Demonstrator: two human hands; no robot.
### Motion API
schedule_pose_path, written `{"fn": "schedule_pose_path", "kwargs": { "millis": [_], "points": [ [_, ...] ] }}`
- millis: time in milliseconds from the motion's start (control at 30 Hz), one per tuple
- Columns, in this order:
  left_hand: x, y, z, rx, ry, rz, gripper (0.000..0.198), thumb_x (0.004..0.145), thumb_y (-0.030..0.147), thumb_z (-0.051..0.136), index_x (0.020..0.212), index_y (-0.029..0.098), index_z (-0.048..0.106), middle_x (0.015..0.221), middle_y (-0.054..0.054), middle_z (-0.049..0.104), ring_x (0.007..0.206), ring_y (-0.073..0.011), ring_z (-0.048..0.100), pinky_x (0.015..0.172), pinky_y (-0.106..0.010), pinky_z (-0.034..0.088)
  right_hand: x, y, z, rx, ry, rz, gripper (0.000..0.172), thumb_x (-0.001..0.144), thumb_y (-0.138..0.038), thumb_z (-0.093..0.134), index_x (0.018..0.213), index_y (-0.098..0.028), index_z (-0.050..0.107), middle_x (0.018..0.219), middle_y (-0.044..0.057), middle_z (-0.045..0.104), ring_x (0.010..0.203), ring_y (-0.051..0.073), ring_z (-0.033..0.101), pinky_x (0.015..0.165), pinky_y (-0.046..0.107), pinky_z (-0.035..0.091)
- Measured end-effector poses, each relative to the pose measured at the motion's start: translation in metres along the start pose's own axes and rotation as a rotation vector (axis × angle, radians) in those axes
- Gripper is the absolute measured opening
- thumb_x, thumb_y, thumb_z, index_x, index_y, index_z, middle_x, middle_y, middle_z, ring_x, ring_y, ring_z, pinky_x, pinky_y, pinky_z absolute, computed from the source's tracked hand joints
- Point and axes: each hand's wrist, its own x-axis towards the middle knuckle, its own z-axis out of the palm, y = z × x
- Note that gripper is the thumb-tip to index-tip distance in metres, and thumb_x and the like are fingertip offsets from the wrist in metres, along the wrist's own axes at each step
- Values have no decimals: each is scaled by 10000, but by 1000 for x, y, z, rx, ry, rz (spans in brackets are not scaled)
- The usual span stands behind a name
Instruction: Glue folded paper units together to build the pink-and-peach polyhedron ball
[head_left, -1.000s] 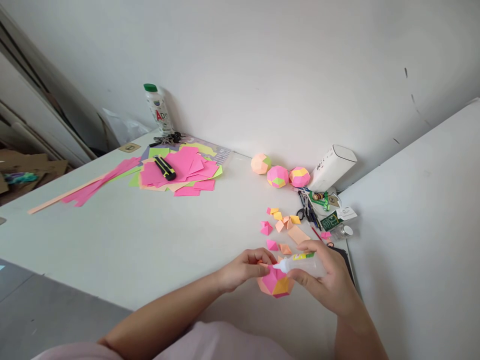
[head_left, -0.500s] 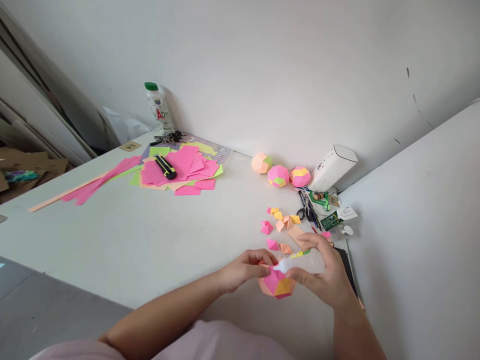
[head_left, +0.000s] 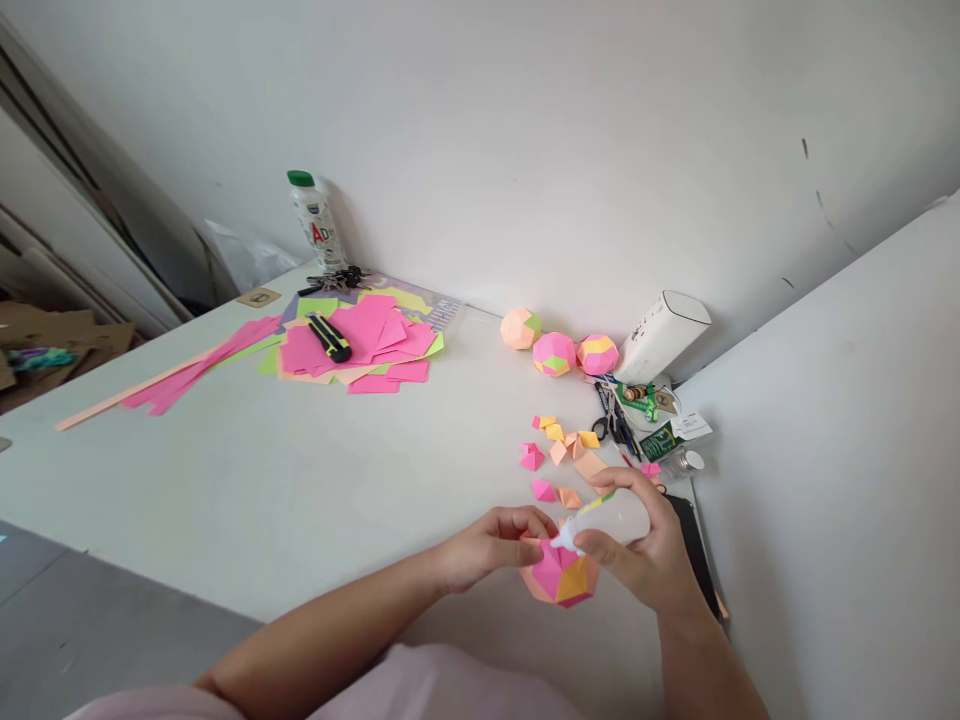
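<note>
My left hand (head_left: 499, 548) grips a faceted paper ball (head_left: 561, 578) in pink, orange and peach at its upper left side, thumb in front. In my right hand (head_left: 652, 550) is a white glue bottle (head_left: 616, 517) with a yellow-green label, tilted so its nozzle points down and left. The nozzle tip is at the top of the ball, close to my left thumb; whether it touches the paper I cannot tell. Just beyond my hands lie small folded paper pieces, among them a pink one (head_left: 544, 490) and a peach one (head_left: 569, 498).
Three finished-looking paper balls (head_left: 554, 354) stand along the wall beside a white container (head_left: 664, 336). Scissors (head_left: 602, 428) and pens lie at the right. Far left are a paper pile (head_left: 375, 335), a box cutter (head_left: 329, 337), paper strips (head_left: 172, 378) and a green-capped bottle (head_left: 315, 220).
The ball and the glue bottle have shifted slightly down and to the right in view, both still held. The nozzle stays at the top of the ball.
</note>
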Motion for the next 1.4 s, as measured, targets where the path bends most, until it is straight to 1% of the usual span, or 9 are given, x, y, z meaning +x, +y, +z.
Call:
{"fn": "schedule_pose_path", "kwargs": {
  "millis": [100,167,233,433,600,767,900,1133,1400],
  "points": [
    [-1,2,-1,-14,6,5,110,707,242,688,727,140,650,946,-47,561,828,-175,541,739,-308,406,-2,1,0,2,77,12,328,711,-371,727,972,-251,567,855,8,610,707,173,572,616,248,466],
    [-1,4,-1,-21,8,9,106,702,236,692,711,141,645,923,-41,564,811,-163,534,729,-296,402,-2,2,-1,4,124,19,325,709,-377,728,966,-251,572,874,14,612,759,189,580,671,268,471],
    [-2,4,0,-27,12,8,104,693,229,699,697,141,643,908,-33,559,798,-151,524,715,-280,397,-3,3,0,22,145,34,333,702,-400,730,955,-249,577,883,17,608,771,196,579,685,280,469],
    [-2,-1,-1,-21,-15,2,102,701,232,696,721,146,644,957,-44,566,831,-167,530,733,-298,399,-2,5,6,52,103,68,352,686,-438,732,934,-240,579,788,-3,561,606,150,503,542,245,421],
    [-1,-3,-1,-7,-21,-1,89,703,218,695,743,151,653,978,-42,562,866,-169,525,757,-298,396,-2,4,8,75,84,91,337,688,-417,736,930,-247,574,766,-15,543,574,133,473,510,229,404],
    [-1,-3,-1,-5,-24,-11,94,705,221,692,741,143,651,965,-43,562,858,-169,531,760,-303,395,-1,4,8,163,31,132,323,703,-401,727,926,-246,550,665,-47,481,489,107,416,437,208,359],
    [-1,-2,0,-5,-24,-8,117,706,242,693,730,139,641,963,-52,575,843,-172,542,749,-304,401,-2,3,7,178,29,132,328,703,-423,725,914,-242,550,657,-48,469,484,105,409,434,207,353],
    [-1,-1,1,12,-10,-21,136,694,262,701,719,143,640,970,-53,586,841,-177,544,742,-305,407,-1,6,8,142,54,135,367,696,-492,713,919,-244,561,709,-25,496,527,126,425,473,229,369],
    [-1,-1,0,2,-23,-21,124,695,248,697,723,143,638,954,-49,581,829,-174,536,741,-308,398,-1,8,9,178,32,176,365,702,-492,711,921,-247,553,681,-30,462,505,122,397,448,229,346]
  ]
}}
